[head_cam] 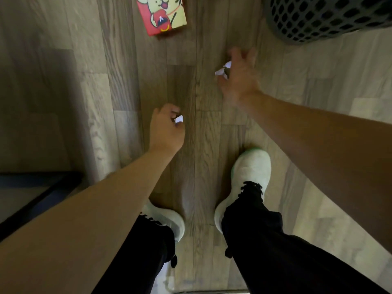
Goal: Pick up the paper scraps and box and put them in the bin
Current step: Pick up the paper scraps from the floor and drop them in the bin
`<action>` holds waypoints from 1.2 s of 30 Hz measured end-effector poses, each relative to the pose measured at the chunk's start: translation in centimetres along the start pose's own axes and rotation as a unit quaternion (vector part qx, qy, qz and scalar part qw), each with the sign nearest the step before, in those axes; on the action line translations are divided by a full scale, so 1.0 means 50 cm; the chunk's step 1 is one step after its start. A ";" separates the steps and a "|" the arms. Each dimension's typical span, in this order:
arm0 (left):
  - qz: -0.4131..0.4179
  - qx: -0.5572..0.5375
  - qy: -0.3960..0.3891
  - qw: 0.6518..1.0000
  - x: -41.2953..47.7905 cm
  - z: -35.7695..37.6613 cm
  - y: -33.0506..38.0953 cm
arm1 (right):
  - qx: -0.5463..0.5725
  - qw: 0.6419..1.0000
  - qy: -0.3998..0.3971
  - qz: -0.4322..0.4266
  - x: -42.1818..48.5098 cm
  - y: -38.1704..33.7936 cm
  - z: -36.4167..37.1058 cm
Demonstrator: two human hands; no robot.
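View from a head camera looking straight down at a wood-plank floor (118,81). Both bare forearms reach forward and down. The left hand (166,130) is curled into a loose fist, knuckles up, its fingers (169,110) closed around a small white paper scrap (178,119) that peeks out at the thumb side. The right hand (238,75) reaches farther ahead, blurred, palm down with its fingers spread; thumb and forefinger pinch a second crumpled white paper scrap (223,68), and the other fingers stay splayed open. A red and yellow cardboard box (162,13) printed with a cartoon dog lies flat on the floor at the top centre, well apart from both hands. A dark perforated plastic bin (324,18) stands at the top right, near the right hand. Below, two white sneakers (252,166) and black trouser legs (275,240) stand on the planks.
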State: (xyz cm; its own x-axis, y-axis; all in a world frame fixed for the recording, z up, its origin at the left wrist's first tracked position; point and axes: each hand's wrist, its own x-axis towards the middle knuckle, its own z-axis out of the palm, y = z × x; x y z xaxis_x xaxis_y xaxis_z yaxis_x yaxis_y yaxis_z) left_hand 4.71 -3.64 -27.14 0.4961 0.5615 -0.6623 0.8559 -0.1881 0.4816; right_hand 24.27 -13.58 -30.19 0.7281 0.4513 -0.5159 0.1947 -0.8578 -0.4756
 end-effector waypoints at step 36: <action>0.161 -0.134 0.049 0.977 -0.179 -0.228 0.585 | 0.324 0.942 0.074 0.052 -0.257 -0.214 -0.513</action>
State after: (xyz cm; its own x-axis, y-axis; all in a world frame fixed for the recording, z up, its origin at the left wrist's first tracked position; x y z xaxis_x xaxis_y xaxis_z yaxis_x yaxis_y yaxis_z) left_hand 23.62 -5.01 -0.58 0.7055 0.5843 -0.4011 0.5834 -0.1573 0.7968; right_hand 29.67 -16.51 -0.20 0.8138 0.2936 -0.5016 -0.2897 -0.5434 -0.7879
